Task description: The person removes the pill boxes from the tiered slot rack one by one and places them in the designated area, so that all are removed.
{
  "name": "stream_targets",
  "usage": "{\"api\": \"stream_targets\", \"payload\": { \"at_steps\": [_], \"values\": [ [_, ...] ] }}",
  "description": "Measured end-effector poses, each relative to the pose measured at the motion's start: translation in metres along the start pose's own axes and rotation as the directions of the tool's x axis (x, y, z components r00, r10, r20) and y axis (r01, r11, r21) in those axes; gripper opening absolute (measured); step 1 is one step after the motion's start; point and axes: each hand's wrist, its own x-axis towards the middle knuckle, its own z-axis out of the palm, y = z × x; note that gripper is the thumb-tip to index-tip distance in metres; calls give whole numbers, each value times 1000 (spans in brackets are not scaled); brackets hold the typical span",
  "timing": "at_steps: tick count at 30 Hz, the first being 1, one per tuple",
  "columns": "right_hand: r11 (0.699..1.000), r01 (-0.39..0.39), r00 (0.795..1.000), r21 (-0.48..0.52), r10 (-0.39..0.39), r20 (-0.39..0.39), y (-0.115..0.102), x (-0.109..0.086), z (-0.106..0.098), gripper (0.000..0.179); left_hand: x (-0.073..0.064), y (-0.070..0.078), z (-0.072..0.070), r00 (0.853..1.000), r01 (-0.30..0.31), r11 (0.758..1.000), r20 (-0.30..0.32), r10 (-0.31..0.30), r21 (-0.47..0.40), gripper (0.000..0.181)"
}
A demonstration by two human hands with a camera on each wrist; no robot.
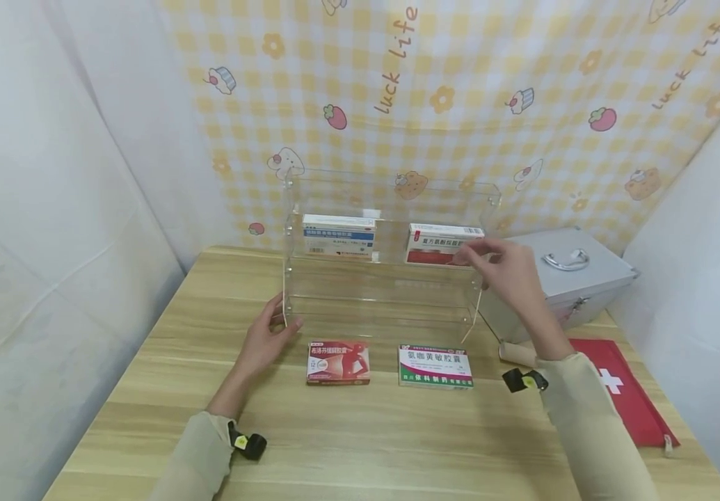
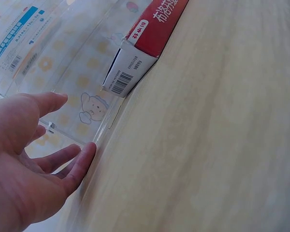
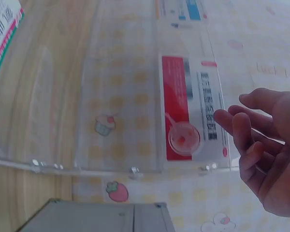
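A clear acrylic rack (image 1: pixel 378 309) with several tiers stands on the table. At its lower left corner my left hand (image 1: pixel 268 341) holds the side panel, thumb on the inner side and fingers outside. Up on a tier, a red-and-white medicine box (image 1: pixel 437 249) stands at the right end, and a blue-and-white medicine box (image 1: pixel 339 239) at the left. My right hand (image 1: pixel 510 271) is by the right-hand box. In the right wrist view its loosely bent fingers (image 3: pixel 241 126) reach the box's edge, with nothing gripped.
In front of the rack lie a red medicine box (image 1: pixel 337 363) and a white-and-green medicine box (image 1: pixel 435 367). To the right stands a silver case (image 1: pixel 560 268) with a handle. A beige roll (image 1: pixel 517 355) and a red pouch (image 1: pixel 632 403) with a white cross lie before it.
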Motion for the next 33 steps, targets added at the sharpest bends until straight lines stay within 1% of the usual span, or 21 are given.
{"api": "stream_targets", "payload": {
  "at_steps": [3,7,13,15,22,25,29,31,33],
  "values": [
    [1000,-21,1000,18,21,-7,4,6,-8,27,0,0,0,1000,4,1000,0,-4,-4,73],
    [999,-37,999,8,37,-26,8,12,-15,28,0,0,0,1000,7,1000,-3,-7,-2,72],
    [999,-39,999,-38,38,-34,11,18,-23,32,0,0,0,1000,2,1000,1,-2,-4,72],
    [998,-33,999,-55,31,-34,10,20,-25,32,-1,0,0,1000,8,1000,-2,-8,-7,72],
    [993,40,999,-113,-42,-19,5,24,-31,25,-1,0,0,1000,22,1000,-3,-22,-9,71],
    [986,38,999,-162,-38,7,1,24,-33,26,0,0,0,1000,23,1000,-5,-23,-13,71],
    [965,-2,998,-262,19,63,-9,23,-34,30,0,0,0,1000,22,1000,-6,-22,-10,71],
    [951,-19,994,-308,51,96,-14,23,-34,33,0,0,0,1000,20,1000,-7,-20,-6,71],
    [943,-24,989,-333,71,130,-18,24,-35,35,0,0,0,1000,18,1000,-7,-18,-4,71]
  ]
}}
